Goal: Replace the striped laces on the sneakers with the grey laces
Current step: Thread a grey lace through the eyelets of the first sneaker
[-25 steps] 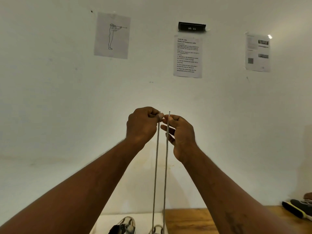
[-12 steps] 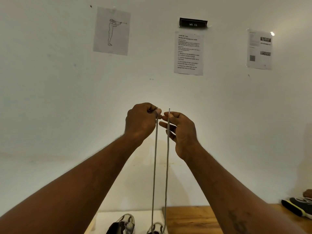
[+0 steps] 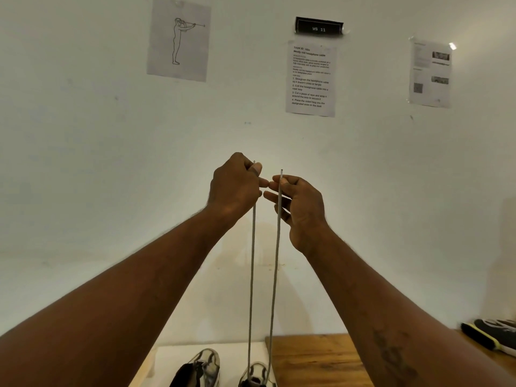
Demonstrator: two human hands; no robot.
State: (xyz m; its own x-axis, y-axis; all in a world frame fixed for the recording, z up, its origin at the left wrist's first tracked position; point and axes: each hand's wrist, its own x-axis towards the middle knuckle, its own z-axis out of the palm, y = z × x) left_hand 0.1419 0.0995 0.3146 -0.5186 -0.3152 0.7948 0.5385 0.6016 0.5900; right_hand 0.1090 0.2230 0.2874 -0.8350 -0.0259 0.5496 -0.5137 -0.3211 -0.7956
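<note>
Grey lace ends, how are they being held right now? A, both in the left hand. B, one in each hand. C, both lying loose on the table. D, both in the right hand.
B: the left hand pinches one end of the grey lace and the right hand pinches the other, with both strands running down to the sneaker below.

Single head-worn view; faces forward at the wall [image 3: 83,163]; raised hands close ahead.

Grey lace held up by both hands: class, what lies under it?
The grey lace hangs down to a pale sneaker on a white sheet; its eyelets are cut off below.
</note>
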